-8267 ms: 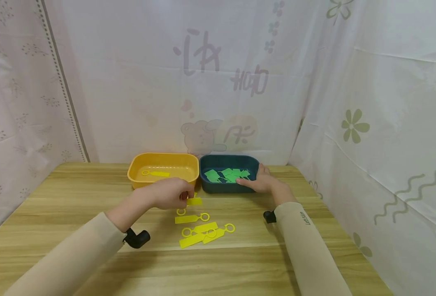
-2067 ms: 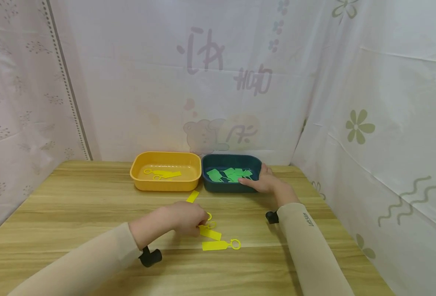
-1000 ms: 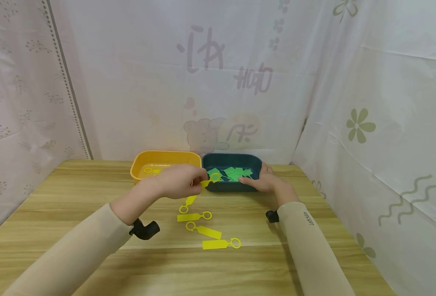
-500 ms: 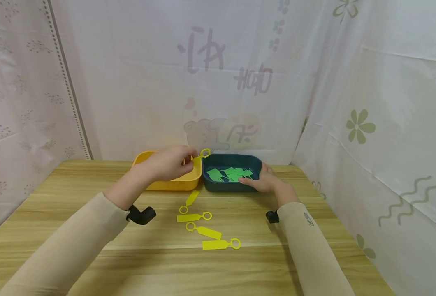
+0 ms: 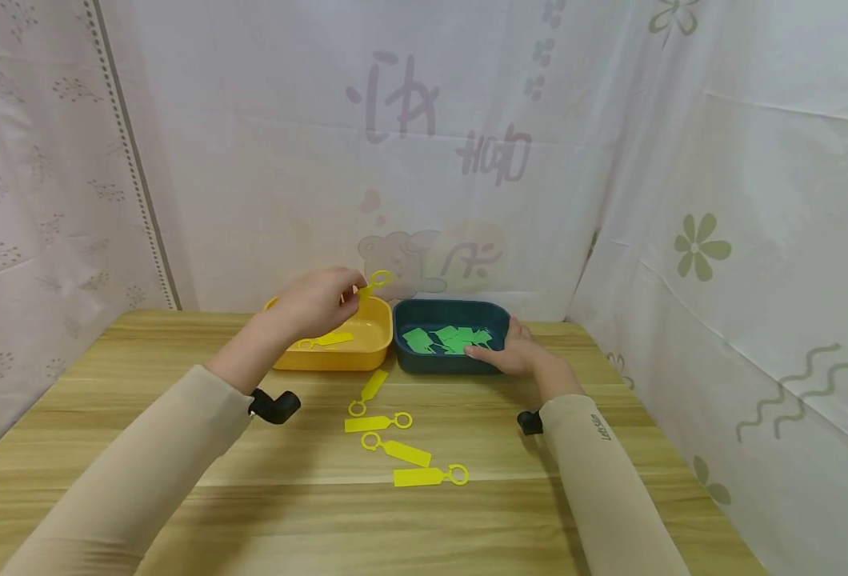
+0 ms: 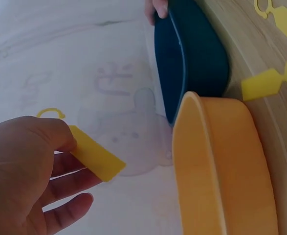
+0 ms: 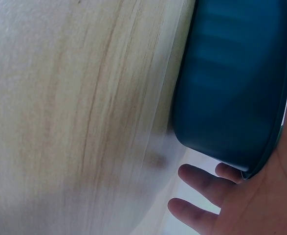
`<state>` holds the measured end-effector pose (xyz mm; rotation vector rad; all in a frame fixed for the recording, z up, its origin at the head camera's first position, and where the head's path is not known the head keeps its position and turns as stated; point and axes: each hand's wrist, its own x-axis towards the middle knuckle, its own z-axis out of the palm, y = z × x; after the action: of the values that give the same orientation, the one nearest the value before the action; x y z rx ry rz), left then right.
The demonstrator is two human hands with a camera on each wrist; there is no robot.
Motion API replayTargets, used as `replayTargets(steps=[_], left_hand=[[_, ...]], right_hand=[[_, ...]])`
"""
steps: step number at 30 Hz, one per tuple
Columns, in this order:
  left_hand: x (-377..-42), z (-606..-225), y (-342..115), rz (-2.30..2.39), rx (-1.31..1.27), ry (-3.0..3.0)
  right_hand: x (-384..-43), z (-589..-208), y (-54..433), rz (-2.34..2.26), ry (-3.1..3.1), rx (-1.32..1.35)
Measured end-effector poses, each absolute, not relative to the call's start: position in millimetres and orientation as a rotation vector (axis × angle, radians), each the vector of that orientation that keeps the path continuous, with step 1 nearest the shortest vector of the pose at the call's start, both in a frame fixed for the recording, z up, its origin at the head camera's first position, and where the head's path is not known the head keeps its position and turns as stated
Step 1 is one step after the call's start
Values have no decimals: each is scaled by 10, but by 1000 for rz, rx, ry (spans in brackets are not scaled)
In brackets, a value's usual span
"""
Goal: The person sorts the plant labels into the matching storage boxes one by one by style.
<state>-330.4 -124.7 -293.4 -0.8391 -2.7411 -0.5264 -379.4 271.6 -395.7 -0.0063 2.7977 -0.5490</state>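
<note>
My left hand (image 5: 316,302) pinches a yellow ring-ended tag (image 6: 97,154) between thumb and fingers, above the yellow bin (image 5: 334,362). The held tag's ring sticks out to the right of the fingers in the head view. At least one more yellow tag (image 5: 335,339) lies inside that bin, partly hidden by the hand. My right hand (image 5: 514,352) holds the right end of the dark teal bin (image 5: 431,366), thumb over the front rim and fingers at the outer side. Green tags (image 5: 456,339) lie in a loose heap in the teal bin.
Several yellow tags lie on the wooden table (image 5: 309,520) in front of the bins; the nearest tag (image 5: 418,478) overlaps its neighbour's corner in the head view. Both bins stand side by side near the back edge. A printed white curtain (image 5: 287,160) hangs behind them.
My left hand has picked up a yellow tag from the table and carried it up and left over the yellow bin. My right hand has stayed on the teal bin.
</note>
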Motion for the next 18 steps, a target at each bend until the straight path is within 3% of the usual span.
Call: replayTargets(steps=[18], left_hand=[[-3662, -3281, -1524, -350, -608, -2919]], right_hand=[[-3807, -3980, 2726, -545, 2799, -12]])
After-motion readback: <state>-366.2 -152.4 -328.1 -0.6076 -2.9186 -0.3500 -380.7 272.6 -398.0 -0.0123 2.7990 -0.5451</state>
